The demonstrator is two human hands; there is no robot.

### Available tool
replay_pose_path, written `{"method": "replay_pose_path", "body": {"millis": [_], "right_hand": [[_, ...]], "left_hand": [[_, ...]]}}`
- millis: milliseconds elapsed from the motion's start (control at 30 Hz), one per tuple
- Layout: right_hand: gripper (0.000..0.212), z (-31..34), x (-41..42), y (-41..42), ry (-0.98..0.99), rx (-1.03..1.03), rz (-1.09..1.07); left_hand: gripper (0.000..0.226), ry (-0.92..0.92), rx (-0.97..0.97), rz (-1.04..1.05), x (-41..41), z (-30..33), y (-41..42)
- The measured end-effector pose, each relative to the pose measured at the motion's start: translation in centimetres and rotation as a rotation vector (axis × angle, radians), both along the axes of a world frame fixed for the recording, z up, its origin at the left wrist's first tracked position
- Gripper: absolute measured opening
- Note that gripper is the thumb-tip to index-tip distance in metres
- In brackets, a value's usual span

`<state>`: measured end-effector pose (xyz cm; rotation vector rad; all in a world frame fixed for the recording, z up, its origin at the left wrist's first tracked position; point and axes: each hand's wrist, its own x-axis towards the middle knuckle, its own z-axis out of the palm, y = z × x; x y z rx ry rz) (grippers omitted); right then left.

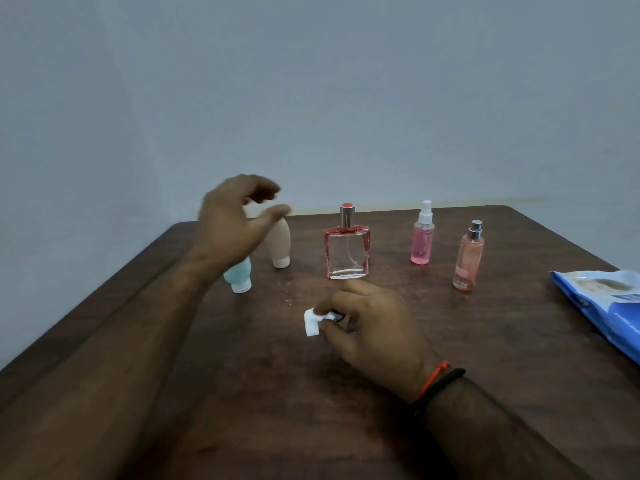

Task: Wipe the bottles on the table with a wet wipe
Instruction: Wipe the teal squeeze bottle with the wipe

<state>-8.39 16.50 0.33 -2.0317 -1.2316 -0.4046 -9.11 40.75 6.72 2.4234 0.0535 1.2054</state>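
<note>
On dark wood, right hand pinches a folded wet wipe; left hand fingers apart

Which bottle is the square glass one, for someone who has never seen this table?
On the brown table, five bottles stand in a loose row near the far edge. The square glass bottle is the middle one. It alone is flat-sided and clear with red edges and a red-topped silver cap.

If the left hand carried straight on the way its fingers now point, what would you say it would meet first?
Probably the beige tube. The left hand hangs open above the teal tube, fingers aimed right and forward, over the beige tube's top. Depth is unclear; it might pass above it toward the square perfume bottle.
</note>
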Motion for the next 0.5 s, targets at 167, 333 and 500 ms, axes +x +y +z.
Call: {"method": "replay_pose_path", "body": {"millis": [167,333,500], "right_hand": [[0.015,-0.1,-0.1,0.1,0.017,-0.010,-0.001],[0.014,-0.4,-0.2,0.2,0.031,-0.005,-0.016],[0.017,-0.7,0.0,0.3,0.040,0.033,-0.036]], "left_hand": [[0.050,0.279,-0.158,0.214,-4.2,-2.2,5.4],[0.050,0.327,-0.363,0.150,-4.3,-4.8,5.8],[0.030,0.260,-0.449,0.106,-4.1,-5.3,5.0]]}}
